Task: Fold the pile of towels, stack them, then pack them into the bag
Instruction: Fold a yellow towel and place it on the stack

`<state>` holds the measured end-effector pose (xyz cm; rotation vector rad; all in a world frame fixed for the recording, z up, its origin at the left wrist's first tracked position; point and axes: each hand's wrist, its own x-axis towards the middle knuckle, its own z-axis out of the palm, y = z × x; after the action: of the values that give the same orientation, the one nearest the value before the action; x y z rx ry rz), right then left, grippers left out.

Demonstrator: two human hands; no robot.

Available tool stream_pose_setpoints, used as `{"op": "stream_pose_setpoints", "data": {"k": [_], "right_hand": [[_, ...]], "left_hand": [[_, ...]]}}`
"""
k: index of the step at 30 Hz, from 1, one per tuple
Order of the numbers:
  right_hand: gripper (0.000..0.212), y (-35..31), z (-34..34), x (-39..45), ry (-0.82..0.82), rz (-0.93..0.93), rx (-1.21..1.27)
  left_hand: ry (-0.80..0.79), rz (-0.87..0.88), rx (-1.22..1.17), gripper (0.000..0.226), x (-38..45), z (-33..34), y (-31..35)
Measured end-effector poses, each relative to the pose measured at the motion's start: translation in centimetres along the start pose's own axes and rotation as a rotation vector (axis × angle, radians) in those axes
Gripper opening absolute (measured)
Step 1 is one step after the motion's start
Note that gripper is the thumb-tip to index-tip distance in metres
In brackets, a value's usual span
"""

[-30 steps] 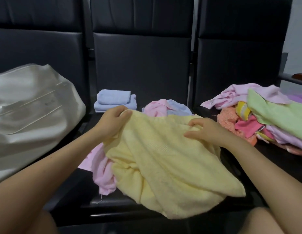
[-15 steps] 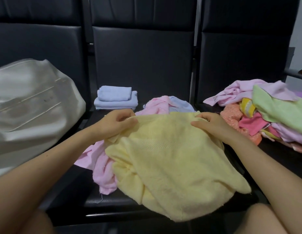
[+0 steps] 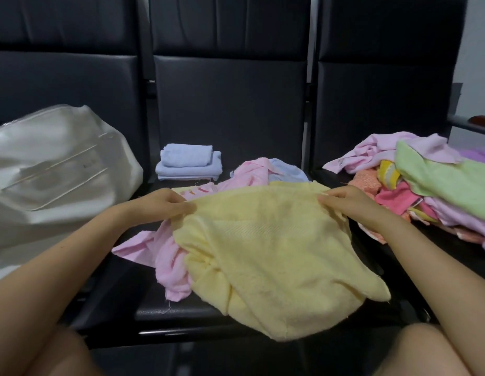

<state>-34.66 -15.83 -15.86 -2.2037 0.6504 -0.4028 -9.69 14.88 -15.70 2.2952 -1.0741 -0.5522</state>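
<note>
- The yellow towel (image 3: 265,256) lies on the middle black seat (image 3: 122,291), its far edge lifted and drawn fairly straight between the two hands; a second ago that edge was bunched and the hands sat closer together.
- The left hand (image 3: 157,206) pinches the far left corner with curled fingers, and the right hand (image 3: 347,203) pinches the far right corner the same way.
- The towel's near part hangs crumpled over the seat's front edge, much as it did before.
- A crumpled pink towel (image 3: 165,256) lies under and to the left of the yellow one, partly hidden by it.
- More pink cloth and a light blue towel (image 3: 284,169) show just beyond the lifted edge; whether the pink there belongs to the same towel is hard to tell.
- Two folded pale blue towels (image 3: 188,165) are stacked at the back of the middle seat, apart from the hands.
- The white bag (image 3: 54,169) sits on the left seat, beside the left forearm.
- The pile of unfolded towels (image 3: 426,185), pink, green, orange and yellow, rests on the right seat, near the right wrist.
- Bare knees show at the bottom corners.
</note>
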Motion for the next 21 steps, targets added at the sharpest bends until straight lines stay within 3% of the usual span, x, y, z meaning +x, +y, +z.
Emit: {"op": "stream_pose_setpoints", "data": {"k": [2,5,8,12,14,17,19,21], "right_hand": [[0.035,-0.5,-0.1,-0.8,0.034,-0.015,-0.005],[0.016,-2.6,-0.8,-2.0,0.226,-0.088,0.098],[0.012,-6.2,-2.4,-2.8,0.425,-0.172,0.168],[0.007,-12.1,-6.4,-3.5,0.595,-0.282,0.297],[0.012,-14.6,-8.7,-4.0,0.628,-0.333,0.287],[0.025,-17.8,-11.2,-4.8,0.599,-0.424,0.006],[0.024,-19.5,-12.3,-5.5,0.561,-0.403,-0.127],[0.016,-21.1,-13.1,-6.2,0.52,-0.351,-0.105]], "left_hand": [[0.099,0.011,-0.007,0.05,-0.7,-0.2,0.4],[0.369,0.073,-0.027,0.044,-1.7,-0.8,2.2],[0.597,0.232,-0.054,0.014,-3.1,-2.4,5.2],[0.79,0.37,-0.103,0.036,-5.0,-6.1,9.2],[0.848,0.385,-0.027,0.033,-6.2,-8.3,11.1],[0.923,0.382,0.123,0.024,-7.8,-11.5,13.4],[0.942,0.363,0.017,0.023,-9.0,-13.0,14.8],[0.902,0.358,-0.207,0.024,-10.1,-13.8,16.2]]}}
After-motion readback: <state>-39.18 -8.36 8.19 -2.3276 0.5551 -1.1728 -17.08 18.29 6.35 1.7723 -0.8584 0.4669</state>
